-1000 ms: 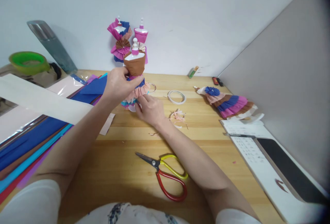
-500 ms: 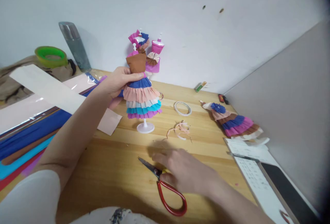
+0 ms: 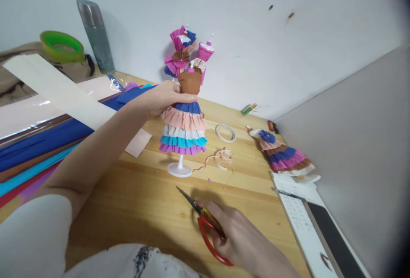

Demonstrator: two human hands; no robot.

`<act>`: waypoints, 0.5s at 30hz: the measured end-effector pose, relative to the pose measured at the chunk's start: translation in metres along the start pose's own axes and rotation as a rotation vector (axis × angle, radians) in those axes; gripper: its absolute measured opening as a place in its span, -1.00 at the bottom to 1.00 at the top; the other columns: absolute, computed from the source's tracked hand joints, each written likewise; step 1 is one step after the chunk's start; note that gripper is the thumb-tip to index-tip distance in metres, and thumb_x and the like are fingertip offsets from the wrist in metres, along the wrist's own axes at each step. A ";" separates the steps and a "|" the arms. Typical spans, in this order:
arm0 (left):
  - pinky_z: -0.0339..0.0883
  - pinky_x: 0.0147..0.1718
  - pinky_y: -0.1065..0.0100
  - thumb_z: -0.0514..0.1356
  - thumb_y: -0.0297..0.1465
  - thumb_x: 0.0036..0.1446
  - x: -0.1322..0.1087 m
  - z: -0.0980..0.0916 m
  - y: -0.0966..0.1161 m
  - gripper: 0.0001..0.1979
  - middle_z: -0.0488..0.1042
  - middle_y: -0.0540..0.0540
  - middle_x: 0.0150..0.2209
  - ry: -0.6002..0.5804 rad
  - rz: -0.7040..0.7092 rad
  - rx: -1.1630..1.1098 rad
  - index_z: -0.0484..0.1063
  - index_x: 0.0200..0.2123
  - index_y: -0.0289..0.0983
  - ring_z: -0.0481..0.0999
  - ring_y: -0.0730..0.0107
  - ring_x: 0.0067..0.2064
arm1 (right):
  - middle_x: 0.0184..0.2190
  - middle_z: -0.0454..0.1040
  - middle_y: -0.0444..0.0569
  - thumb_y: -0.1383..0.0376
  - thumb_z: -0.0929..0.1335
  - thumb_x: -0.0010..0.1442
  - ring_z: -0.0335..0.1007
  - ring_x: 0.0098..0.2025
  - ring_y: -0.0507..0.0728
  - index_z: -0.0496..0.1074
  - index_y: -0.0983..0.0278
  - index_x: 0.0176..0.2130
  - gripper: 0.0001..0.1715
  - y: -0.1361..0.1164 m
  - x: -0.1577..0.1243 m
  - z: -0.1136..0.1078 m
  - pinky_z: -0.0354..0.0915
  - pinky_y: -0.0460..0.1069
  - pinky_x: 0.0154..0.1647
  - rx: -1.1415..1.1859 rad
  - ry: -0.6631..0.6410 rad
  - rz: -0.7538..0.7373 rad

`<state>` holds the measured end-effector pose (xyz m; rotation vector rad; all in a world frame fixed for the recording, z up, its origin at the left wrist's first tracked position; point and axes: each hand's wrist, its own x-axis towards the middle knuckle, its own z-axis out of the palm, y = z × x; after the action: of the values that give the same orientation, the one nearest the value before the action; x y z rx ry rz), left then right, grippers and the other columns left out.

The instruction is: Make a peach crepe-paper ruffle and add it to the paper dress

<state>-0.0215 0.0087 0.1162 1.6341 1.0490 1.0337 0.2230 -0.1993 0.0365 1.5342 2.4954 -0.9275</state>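
Note:
My left hand (image 3: 169, 96) grips a miniature dress form (image 3: 189, 83) at the waist, thumb across its front. It wears a brown top and a tiered ruffled skirt (image 3: 184, 124) in blue, peach, white, turquoise and purple. The white round base (image 3: 180, 169) tilts toward me; whether it touches the table I cannot tell. My right hand (image 3: 232, 231) is closed around red-handled scissors (image 3: 209, 235), low over the table in front of the form. The dark blades point up and left, nearly together. Curled peach scraps (image 3: 223, 156) lie right of the base.
Two dressed forms (image 3: 181, 56) stand by the wall. At left are crepe paper sheets (image 3: 48, 139), a cream strip (image 3: 64, 86), a green tape roll (image 3: 60, 46) and a bottle (image 3: 95, 34). At right lie a tape ring (image 3: 225, 133), a ruffled dress (image 3: 285, 152), a notebook (image 3: 291, 209) and a phone (image 3: 336, 235).
My right hand has closed on the scissors and picked them up from the table. My left hand has tilted the dress form, its top leaning right. The camera view has shifted slightly.

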 end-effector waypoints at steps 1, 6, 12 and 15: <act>0.50 -0.38 0.08 0.41 -0.18 -0.07 0.001 0.000 -0.003 -0.72 0.53 -0.14 -0.55 -0.027 0.011 -0.017 0.50 -0.52 -0.26 0.59 0.08 -0.37 | -0.07 0.57 0.04 0.54 0.27 -0.01 0.54 -0.12 0.23 0.32 0.08 0.22 -0.16 0.003 -0.004 -0.004 0.48 0.09 -0.09 0.035 -0.001 -0.008; 0.44 -0.35 0.17 0.36 -0.25 0.00 0.005 0.001 -0.009 -0.77 0.55 -0.13 -0.49 -0.127 -0.112 -0.076 0.47 -0.54 -0.26 0.59 0.17 -0.37 | 0.04 0.47 0.09 0.44 0.39 0.02 0.46 0.03 0.25 0.30 0.00 0.20 -0.22 0.014 -0.021 -0.029 0.47 0.05 -0.11 0.110 0.092 -0.087; 0.25 -0.43 0.38 0.36 -0.33 0.02 -0.001 0.007 0.009 -0.71 0.38 -0.02 -0.58 -0.224 -0.255 -0.079 0.37 -0.61 -0.31 0.42 0.44 -0.49 | -0.33 0.29 -0.02 0.34 0.44 0.12 0.30 -0.34 0.15 0.39 0.23 -0.01 -0.59 0.008 0.007 -0.080 0.27 0.00 -0.39 -0.439 0.864 -0.377; 0.01 -0.54 0.43 0.34 -0.36 0.06 -0.005 0.010 0.016 -0.59 0.19 0.07 -0.65 -0.206 -0.256 0.027 0.25 -0.69 -0.31 0.19 0.60 -0.59 | -0.34 0.31 -0.03 0.43 0.40 0.15 0.25 -0.37 0.10 0.42 0.25 -0.03 -0.64 0.004 0.028 -0.099 0.19 -0.04 -0.43 -0.683 0.979 -0.439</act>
<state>-0.0104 -0.0019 0.1287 1.5426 1.1017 0.6710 0.2362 -0.1237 0.1053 1.3586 3.2564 0.8898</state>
